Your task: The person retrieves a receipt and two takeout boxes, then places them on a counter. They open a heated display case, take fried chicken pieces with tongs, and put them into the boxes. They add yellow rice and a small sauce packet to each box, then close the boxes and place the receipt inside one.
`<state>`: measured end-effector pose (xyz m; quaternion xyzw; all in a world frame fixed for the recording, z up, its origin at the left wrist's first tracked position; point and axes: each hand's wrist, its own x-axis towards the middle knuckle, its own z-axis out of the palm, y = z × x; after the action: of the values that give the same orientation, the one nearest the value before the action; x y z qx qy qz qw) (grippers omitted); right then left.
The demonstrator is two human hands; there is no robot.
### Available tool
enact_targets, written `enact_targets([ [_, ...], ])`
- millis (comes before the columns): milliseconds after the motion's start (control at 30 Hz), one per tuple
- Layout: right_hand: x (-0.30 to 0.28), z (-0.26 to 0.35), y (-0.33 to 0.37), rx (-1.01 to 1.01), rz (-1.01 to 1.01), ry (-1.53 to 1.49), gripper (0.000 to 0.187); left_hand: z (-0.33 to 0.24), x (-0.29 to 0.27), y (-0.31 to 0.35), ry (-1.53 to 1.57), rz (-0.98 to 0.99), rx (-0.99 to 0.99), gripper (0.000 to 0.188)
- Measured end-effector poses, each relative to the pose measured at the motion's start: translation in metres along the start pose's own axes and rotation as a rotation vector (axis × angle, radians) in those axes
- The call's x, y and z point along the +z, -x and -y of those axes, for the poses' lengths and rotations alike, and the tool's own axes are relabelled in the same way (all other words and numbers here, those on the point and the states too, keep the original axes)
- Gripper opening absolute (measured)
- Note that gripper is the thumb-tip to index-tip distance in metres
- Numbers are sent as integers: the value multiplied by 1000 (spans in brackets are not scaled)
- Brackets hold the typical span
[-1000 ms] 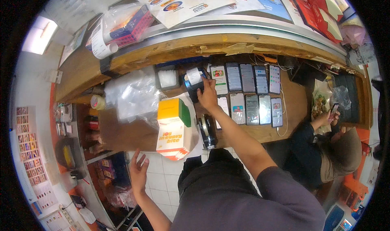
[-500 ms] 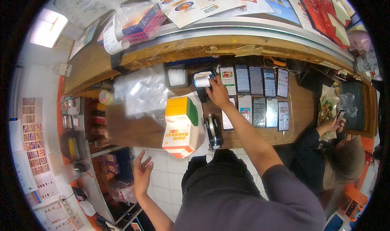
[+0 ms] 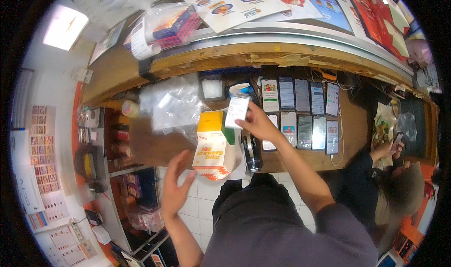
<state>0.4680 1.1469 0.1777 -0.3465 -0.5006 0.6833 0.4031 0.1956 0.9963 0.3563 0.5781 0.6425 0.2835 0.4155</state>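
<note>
Receipt [image 3: 237, 112] in right hand [image 3: 258, 121], empty left hand [image 3: 176, 192] near table edge [image 3: 152, 162]

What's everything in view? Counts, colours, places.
desk: one, brown, centre
receipt slip: one, white, in right hand
carton stack: one, white, yellow, green, desk front
tape dispenser: one, black, beside cartons
receipt printer: one, black, blue, behind slip
smartphones: ten, dark, two rows, desk right
plastic bags: uncountable, clear, desk left
tape roll: one, yellowish, beside bags
plastic tub: one, dark, beside printer
bagged box: one, blue, pink, upper left
menu sheets: several, multicoloured, top
held phone: one, dark, far right
coworker: one, dark sleeves, far right
left hand: one, bare, left of cartons
right hand: one, bare, holding slip
</note>
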Motion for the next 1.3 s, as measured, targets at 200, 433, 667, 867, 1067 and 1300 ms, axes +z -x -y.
enact_targets([
  [200, 34, 86, 74, 53, 117, -308, 93, -38, 64, -71, 251, 184, -6, 42],
  [433, 25, 111, 109, 0, 178, -287, 95, -66, 100, -94, 454, 248, -89, 42],
  [667, 32, 112, 123, -34, 174, -120, 101, -72, 129, -98, 659, 145, 17, 32],
  [867, 34, 159, 136, 168, 143, 605, 72, -61, 112, -99, 668, 54, 37, 29],
  [1067, 25, 186, 103, -571, -116, 946, 46, -69, 77, -80, -81, 277, 342, 25],
  [1300, 22, 171, 70, -131, 398, 715, 24, -84, 46, -59, -289, 331, 205, 20],
])
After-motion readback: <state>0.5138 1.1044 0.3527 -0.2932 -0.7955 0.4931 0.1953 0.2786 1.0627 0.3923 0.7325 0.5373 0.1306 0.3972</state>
